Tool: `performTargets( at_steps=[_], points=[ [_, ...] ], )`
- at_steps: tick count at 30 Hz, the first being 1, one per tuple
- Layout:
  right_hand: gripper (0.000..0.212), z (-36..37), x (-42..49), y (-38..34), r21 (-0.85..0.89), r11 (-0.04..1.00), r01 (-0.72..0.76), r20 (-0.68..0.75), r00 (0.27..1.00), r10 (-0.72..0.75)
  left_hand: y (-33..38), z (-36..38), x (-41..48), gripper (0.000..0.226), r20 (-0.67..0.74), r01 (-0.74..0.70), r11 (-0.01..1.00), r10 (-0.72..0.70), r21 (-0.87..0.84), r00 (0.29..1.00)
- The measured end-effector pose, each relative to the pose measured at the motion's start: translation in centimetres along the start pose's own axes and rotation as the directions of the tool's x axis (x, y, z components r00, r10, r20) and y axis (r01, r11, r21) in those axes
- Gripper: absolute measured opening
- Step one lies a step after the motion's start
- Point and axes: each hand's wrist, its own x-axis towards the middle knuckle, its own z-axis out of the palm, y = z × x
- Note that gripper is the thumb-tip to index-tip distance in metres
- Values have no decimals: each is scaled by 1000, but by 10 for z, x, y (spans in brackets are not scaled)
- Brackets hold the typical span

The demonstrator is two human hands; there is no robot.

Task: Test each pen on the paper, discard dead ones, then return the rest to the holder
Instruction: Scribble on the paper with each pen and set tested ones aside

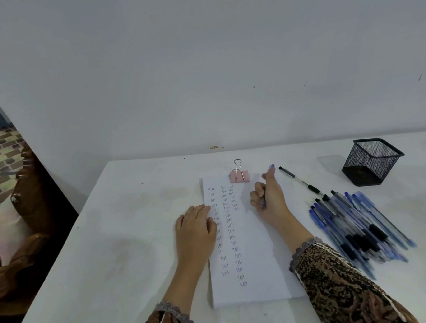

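Observation:
A white paper pad (250, 236) lies in the middle of the table, with three columns of small written test words on it. My left hand (195, 230) rests flat on the pad's left edge. My right hand (268, 198) grips a blue pen (271, 167) over the pad's upper right part; the pen's top end sticks out above the hand and its tip is hidden. A pile of several blue and black pens (358, 227) lies to the right. A single black-capped pen (300, 180) lies apart. The black mesh holder (372, 161) stands at the back right.
A pink binder clip (239, 175) holds the pad at its top edge. The white table (126, 230) runs up to a pale wall behind. A brown carved wooden piece of furniture (29, 208) stands past the table's left edge.

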Motion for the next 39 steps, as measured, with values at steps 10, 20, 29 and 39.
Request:
performTargets(
  at_steps=[10,20,29,39],
  points=[
    [32,-9,-5,6,261,964,-45,-126,989,81,-1,0,0,36,14,3,1000,-3,6,1000],
    [20,-7,-23,-15,-140,990,-35,-60,998,27,-1,0,0,37,33,12,1000,-12,-3,999],
    [20,-71,-35,-120,-998,57,-18,-35,950,-310,-3,3,0,36,28,11,1000,-11,5,1000],
    [24,-107,-46,-124,-922,-243,-302,-265,948,-174,-5,5,1,35,10,9,1000,-9,11,1000]
  ],
)
